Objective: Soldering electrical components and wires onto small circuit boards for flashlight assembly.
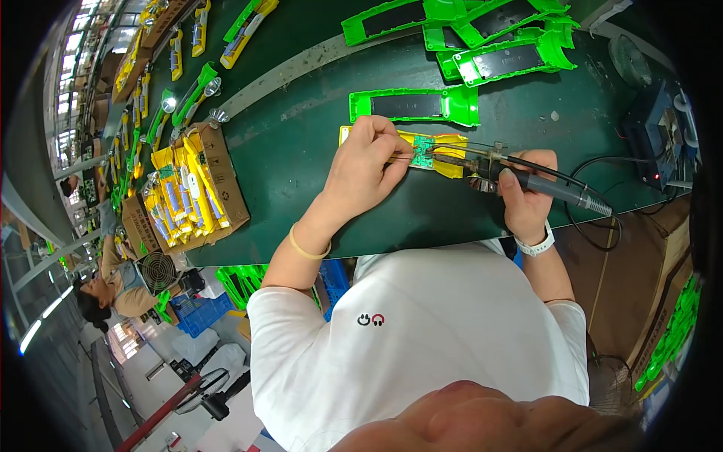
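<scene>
My right hand (526, 197) is wrapped round the dark handle of a soldering iron (544, 188), which has a thin metal tube clamped along it. Its tip points left, to a small green circuit board (423, 153). That board lies on a yellow flashlight casing (450, 143) on the bench. Close to the board's left side, my left hand (367, 160) is closed in a pinch on a thin wire (401, 157). The hand covers much of the casing's left part. Just beyond it lies a green casing half (461, 105) with a dark panel.
More green casing halves (501, 62) are piled at the far right. A cardboard box (230, 177) of yellow casings stands left. Lamp reflectors (213, 86) lie near a grey strip (282, 75). On the right, a blue soldering station (651, 135) has looping black cables. A co-worker (124, 286) is at far left.
</scene>
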Action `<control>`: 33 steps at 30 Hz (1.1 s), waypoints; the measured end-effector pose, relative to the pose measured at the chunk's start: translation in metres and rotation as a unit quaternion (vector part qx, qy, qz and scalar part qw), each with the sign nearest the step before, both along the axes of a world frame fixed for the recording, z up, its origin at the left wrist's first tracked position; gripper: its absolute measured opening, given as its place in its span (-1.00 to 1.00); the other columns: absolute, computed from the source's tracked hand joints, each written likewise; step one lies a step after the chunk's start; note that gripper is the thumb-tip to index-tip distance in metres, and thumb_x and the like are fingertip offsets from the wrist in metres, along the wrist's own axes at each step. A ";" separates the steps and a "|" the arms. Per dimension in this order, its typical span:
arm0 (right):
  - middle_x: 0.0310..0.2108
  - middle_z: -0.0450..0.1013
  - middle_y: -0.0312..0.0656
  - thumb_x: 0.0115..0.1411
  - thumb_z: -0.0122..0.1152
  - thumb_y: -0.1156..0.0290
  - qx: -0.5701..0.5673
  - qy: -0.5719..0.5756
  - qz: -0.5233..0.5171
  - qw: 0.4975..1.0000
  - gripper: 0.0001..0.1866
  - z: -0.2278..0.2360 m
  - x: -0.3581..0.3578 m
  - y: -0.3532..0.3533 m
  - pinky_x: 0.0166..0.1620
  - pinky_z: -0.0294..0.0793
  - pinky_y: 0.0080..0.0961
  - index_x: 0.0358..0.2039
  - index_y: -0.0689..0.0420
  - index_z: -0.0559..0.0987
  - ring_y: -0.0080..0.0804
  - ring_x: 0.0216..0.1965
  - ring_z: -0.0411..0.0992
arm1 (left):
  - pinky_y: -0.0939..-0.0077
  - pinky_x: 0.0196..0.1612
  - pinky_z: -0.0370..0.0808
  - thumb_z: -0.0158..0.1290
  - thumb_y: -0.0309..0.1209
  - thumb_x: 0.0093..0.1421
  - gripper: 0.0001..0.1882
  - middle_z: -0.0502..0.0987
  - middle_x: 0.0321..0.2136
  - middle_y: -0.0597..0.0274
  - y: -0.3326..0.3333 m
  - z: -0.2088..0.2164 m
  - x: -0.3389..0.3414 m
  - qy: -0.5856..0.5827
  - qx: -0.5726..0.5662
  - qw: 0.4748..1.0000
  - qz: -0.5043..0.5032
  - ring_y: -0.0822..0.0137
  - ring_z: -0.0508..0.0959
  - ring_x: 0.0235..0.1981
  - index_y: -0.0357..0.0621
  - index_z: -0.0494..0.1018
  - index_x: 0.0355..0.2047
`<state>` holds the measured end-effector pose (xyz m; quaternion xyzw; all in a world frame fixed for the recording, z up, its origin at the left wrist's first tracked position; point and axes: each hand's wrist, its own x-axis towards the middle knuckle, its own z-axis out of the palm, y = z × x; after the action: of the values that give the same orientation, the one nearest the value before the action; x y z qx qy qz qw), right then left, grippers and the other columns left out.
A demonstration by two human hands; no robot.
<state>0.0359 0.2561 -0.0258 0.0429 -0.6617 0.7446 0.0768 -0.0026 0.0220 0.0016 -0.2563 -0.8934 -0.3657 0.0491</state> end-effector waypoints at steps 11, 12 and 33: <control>-0.47 0.26 -0.27 0.08 0.15 0.41 0.006 -0.005 0.010 1.000 -0.72 0.001 0.001 -0.003 -0.54 0.20 -0.75 -0.32 0.15 0.23 -0.66 -0.59 0.18 | 0.43 -0.39 0.42 0.12 -0.61 -0.16 -0.84 0.33 -0.38 0.13 -0.001 -0.002 0.002 0.004 -0.002 1.000 -0.004 0.21 0.42 -0.41 -0.23 0.40 -0.51; -0.47 0.26 -0.27 0.08 0.15 0.41 0.007 -0.004 0.011 1.000 -0.72 0.000 0.001 -0.001 -0.54 0.20 -0.75 -0.32 0.15 0.23 -0.66 -0.59 0.18 | 0.43 -0.39 0.42 0.12 -0.61 -0.16 -0.85 0.32 -0.38 0.13 -0.001 -0.002 0.003 0.002 -0.001 1.000 -0.003 0.21 0.42 -0.41 -0.23 0.40 -0.52; -0.53 0.23 -0.28 0.09 0.15 0.33 -0.036 0.004 -0.039 0.999 -0.70 -0.003 0.000 0.003 -0.59 0.17 -0.73 -0.34 0.12 0.22 -0.64 -0.64 0.16 | 0.36 -0.11 0.39 0.12 -0.61 -0.15 -0.69 0.37 -0.18 0.04 -0.025 0.017 0.006 0.031 0.017 0.998 -0.058 0.11 0.40 -0.14 -0.20 0.40 -0.31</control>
<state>0.0360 0.2586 -0.0285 0.0172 -0.6350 0.7645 0.1097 0.0038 -0.0030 0.0190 -0.3176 -0.8687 -0.3754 0.0596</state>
